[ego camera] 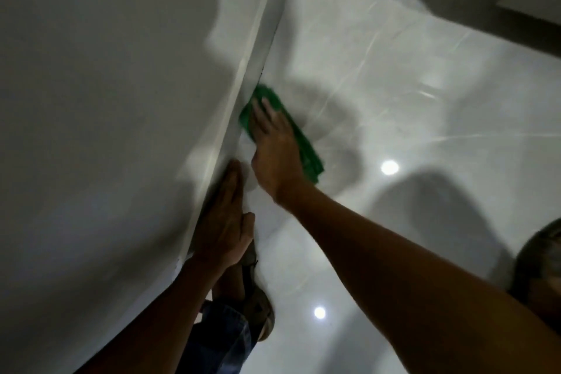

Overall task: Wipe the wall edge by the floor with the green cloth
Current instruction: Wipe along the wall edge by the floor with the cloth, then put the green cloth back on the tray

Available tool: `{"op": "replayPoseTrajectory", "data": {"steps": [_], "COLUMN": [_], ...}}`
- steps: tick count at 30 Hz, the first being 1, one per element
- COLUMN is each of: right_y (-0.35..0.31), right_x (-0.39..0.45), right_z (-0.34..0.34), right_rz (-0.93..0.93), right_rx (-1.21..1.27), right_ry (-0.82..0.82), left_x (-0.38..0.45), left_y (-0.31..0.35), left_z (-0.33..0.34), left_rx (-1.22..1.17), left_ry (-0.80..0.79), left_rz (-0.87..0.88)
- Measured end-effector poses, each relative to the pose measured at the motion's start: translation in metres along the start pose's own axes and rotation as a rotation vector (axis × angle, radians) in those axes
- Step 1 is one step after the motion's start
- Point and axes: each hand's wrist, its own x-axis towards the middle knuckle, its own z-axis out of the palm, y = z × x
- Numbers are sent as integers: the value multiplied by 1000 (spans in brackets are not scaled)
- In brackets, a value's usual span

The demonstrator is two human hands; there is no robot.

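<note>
A folded green cloth [306,149] lies against the white skirting edge [258,48] where the wall meets the glossy floor. My right hand [274,146] presses flat on the cloth, fingers spread and pointing up along the edge. Below it, my left hand [224,222] rests flat against the skirting with its fingers together and holds nothing. The frame is blurred by motion.
The white wall [106,100] fills the left half. Shiny white floor tiles [394,100] with bright lamp reflections cover the right. My foot in a sandal [258,307] stands close to the wall below my left hand. A dark-based fixture [501,9] sits at the top right.
</note>
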Motion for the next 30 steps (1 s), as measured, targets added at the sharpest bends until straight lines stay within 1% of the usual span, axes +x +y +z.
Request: {"op": "replayPoseTrajectory", "data": {"steps": [3,4,5,6,7,8,10,12,13,16,18,20,22,25,27,30], "right_y": [-4,-5,-6,-8,-9,-8,-8,-13,-18,-31,-41,-51,-59,-69,-69,-61], "right_x": [-9,-2,6,11,10,5,-18,-45,-58,-90,-102,-107,-109,-112,-114,-116], "right_z": [-10,-23,-38,-57,-75,-90,-116,-147,-162,-197,-224,-266,-316,-395,-450,-532], "right_rz": [-49,-34,49,210,393,551,764,887,914,1048,1100,1102,1056,996,924,848], "right_rx": [-28,-29,76,266,514,768,1129,1371,1491,1803,1902,1937,1949,1954,1965,2023], "right_ry": [-237,-349,-461,-539,-582,-572,-498,-460,-441,-280,-199,-170,-129,-44,54,219], "left_x": [-16,-23,-30,-38,-45,-52,-67,-77,-79,-80,-74,-67,-58,-45,-37,-22], "left_y": [6,9,12,18,25,33,48,67,78,106,123,150,184,239,281,352], "left_z": [-15,-22,-28,-38,-48,-58,-76,-99,-112,-147,-170,-202,-237,-283,-310,-343], "left_rx": [-12,-9,-15,-32,-61,-89,-83,-35,-31,-25,-31,-70,-105,-129,-148,-162], "left_ry": [-41,-58,-76,-80,-70,-61,-57,-53,-48,5,38,58,116,231,280,329], "left_rz": [-45,-60,-77,-92,-107,-116,-94,-57,-64,-41,5,25,70,194,304,368]}}
